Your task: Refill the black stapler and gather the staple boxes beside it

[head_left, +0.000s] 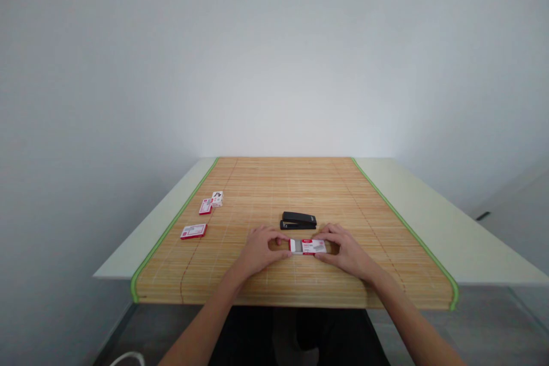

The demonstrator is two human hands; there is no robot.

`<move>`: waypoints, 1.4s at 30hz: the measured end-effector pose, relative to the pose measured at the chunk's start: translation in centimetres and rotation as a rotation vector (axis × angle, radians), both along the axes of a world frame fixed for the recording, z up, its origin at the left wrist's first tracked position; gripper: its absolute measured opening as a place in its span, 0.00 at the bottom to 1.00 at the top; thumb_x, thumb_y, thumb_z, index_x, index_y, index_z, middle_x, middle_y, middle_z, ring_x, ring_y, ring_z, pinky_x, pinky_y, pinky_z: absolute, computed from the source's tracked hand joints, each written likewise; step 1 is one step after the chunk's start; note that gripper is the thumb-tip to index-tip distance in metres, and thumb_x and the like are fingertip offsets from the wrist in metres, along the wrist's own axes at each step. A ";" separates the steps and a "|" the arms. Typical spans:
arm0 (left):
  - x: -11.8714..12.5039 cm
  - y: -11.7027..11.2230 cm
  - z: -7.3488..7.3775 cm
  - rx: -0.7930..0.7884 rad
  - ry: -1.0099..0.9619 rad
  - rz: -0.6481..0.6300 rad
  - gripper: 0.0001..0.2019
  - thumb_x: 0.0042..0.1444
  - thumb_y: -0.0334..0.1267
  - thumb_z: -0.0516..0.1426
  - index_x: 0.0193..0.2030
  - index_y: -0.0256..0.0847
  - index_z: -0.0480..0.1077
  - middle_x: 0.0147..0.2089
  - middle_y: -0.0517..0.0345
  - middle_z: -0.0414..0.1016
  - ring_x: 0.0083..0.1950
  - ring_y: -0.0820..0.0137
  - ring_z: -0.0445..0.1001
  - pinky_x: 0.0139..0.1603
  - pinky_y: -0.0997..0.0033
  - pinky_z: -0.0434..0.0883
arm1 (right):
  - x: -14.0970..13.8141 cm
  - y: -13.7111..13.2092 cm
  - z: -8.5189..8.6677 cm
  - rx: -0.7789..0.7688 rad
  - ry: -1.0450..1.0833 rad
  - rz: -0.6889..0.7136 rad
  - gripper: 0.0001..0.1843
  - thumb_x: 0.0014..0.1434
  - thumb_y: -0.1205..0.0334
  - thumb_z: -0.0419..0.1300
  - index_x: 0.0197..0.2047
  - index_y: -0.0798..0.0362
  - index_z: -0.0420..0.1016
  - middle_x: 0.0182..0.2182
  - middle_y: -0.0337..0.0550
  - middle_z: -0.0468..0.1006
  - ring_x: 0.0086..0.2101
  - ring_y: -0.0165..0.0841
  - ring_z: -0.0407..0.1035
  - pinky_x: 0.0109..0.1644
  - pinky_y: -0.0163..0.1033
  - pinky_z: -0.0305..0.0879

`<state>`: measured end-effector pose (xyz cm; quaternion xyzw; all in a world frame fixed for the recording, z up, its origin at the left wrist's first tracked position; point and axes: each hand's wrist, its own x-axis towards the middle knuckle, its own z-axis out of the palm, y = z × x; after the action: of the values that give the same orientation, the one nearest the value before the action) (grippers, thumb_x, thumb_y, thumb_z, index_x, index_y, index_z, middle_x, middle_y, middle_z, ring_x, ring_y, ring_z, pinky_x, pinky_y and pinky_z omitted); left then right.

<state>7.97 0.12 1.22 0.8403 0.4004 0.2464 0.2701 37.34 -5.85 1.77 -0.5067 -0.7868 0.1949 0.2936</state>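
A small red and white staple box (314, 246) lies on the bamboo mat near its front edge. Its sleeve is slid partly off to the right, and a grey strip, which looks like staples, shows in the gap. My left hand (259, 247) grips the box's left end between thumb and fingers. At the right end, the thumb and fingers of my right hand (341, 247) pinch the sleeve. Just beyond the box lies a black stapler (298, 221) on its base, its top arm raised slightly at the left.
On the left of the bamboo mat (274, 183) lie a red and white box (194, 231), another similar box (206, 206) and a white box with a dark print (218, 199). The mat has green edging and covers the middle of a white table (454, 240). A wall stands behind.
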 end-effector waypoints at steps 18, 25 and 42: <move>0.5 0.0 -0.1 -0.001 -0.001 -0.004 0.21 0.48 0.55 0.71 0.48 0.53 0.81 0.39 0.60 0.78 0.46 0.62 0.73 0.53 0.63 0.65 | -2.1 1.3 -1.2 0.053 0.014 0.080 0.20 0.58 0.52 0.70 0.54 0.40 0.81 0.44 0.43 0.76 0.46 0.40 0.70 0.51 0.46 0.67; 0.5 -0.3 0.1 0.038 0.005 0.020 0.15 0.50 0.47 0.69 0.45 0.51 0.81 0.38 0.61 0.78 0.45 0.63 0.73 0.53 0.64 0.65 | -1.7 1.6 -1.1 0.094 0.165 -0.109 0.23 0.64 0.49 0.64 0.60 0.42 0.75 0.45 0.45 0.76 0.46 0.41 0.71 0.54 0.49 0.68; 0.5 -0.8 0.4 0.054 -0.007 0.041 0.11 0.50 0.42 0.67 0.41 0.47 0.77 0.38 0.61 0.77 0.42 0.64 0.74 0.50 0.64 0.64 | -2.5 3.8 -2.9 0.192 -0.045 -0.358 0.20 0.59 0.58 0.61 0.54 0.51 0.73 0.42 0.47 0.79 0.43 0.43 0.71 0.49 0.46 0.65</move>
<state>8.49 -0.69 1.65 0.8381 0.4096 0.2656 0.2436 34.84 -2.05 -1.17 -0.6126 -0.7054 0.0521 0.3528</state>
